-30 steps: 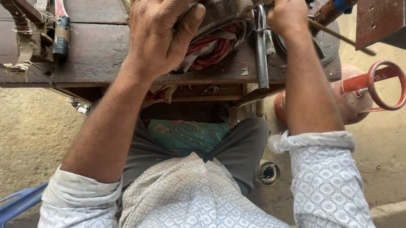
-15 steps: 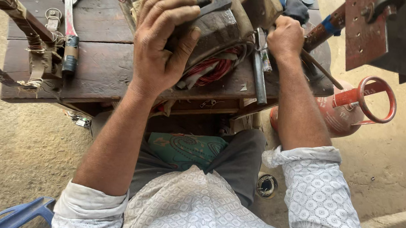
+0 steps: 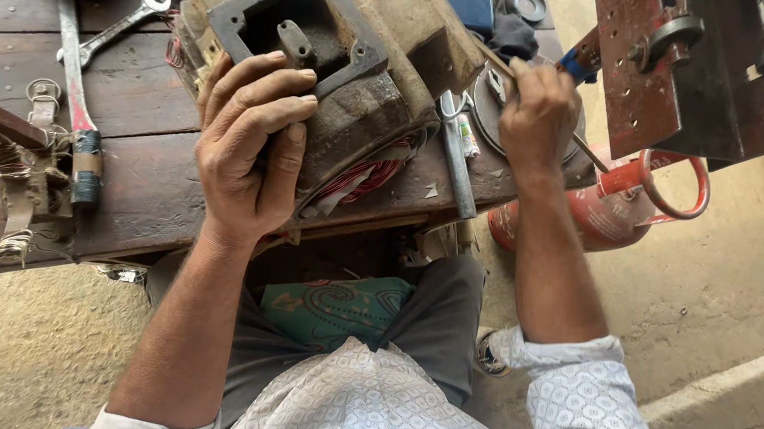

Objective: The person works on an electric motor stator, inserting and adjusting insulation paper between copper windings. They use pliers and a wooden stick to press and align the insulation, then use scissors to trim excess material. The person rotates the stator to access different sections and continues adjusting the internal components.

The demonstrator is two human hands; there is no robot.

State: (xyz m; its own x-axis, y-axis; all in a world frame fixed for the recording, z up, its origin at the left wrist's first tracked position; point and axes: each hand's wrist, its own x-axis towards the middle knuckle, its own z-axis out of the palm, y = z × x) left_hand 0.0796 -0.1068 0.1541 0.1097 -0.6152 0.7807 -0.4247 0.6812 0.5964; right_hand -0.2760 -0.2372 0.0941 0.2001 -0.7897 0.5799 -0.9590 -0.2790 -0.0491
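Observation:
My left hand [image 3: 252, 149] grips the near side of a dirty grey electric motor housing [image 3: 323, 57] that lies tilted on a dark wooden workbench [image 3: 135, 179]. Red and white winding wires [image 3: 362, 182] show under the housing's lower edge. My right hand [image 3: 536, 117] is closed around a thin wooden stick [image 3: 493, 61], whose far end rests against the motor's right side. A blue-handled tool [image 3: 576, 65] lies just behind that hand.
A red-handled wrench [image 3: 79, 131] and a spanner [image 3: 123, 22] lie on the bench at the left. A metal bar [image 3: 456, 166] lies near the bench's front edge. A red gas cylinder [image 3: 610, 205] stands on the floor at the right, under a rusty machine [image 3: 681, 66].
The view has tilted, so more of the bench and motor top shows. My left hand has shifted lower on the housing. My right hand stays on the stick.

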